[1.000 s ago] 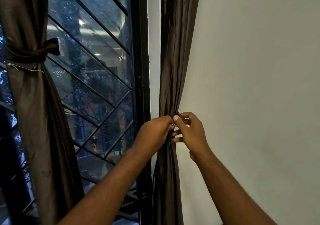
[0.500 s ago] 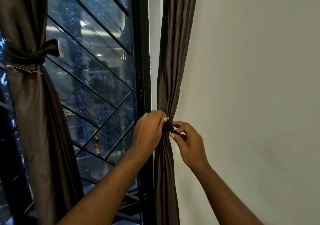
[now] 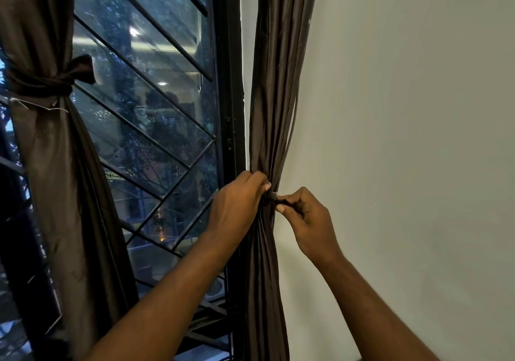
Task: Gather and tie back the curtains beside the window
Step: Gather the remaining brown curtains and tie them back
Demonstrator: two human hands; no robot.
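A dark brown right curtain hangs gathered into a narrow bundle between the window frame and the wall. My left hand grips the bundle at its pinched waist. My right hand pinches a dark tie strip at that waist, just right of my left hand. How the tie runs behind the bundle is hidden. The left curtain hangs bunched at the window's left, bound by a knotted brown tie.
The window has a black frame and diagonal black bars, with trees and lights behind the glass. A plain pale wall fills the right side.
My right hand has dropped from beside the bundle's front to lower right, drawing the tie end outward. My left hand has shifted slightly left and tightened on the bundle.
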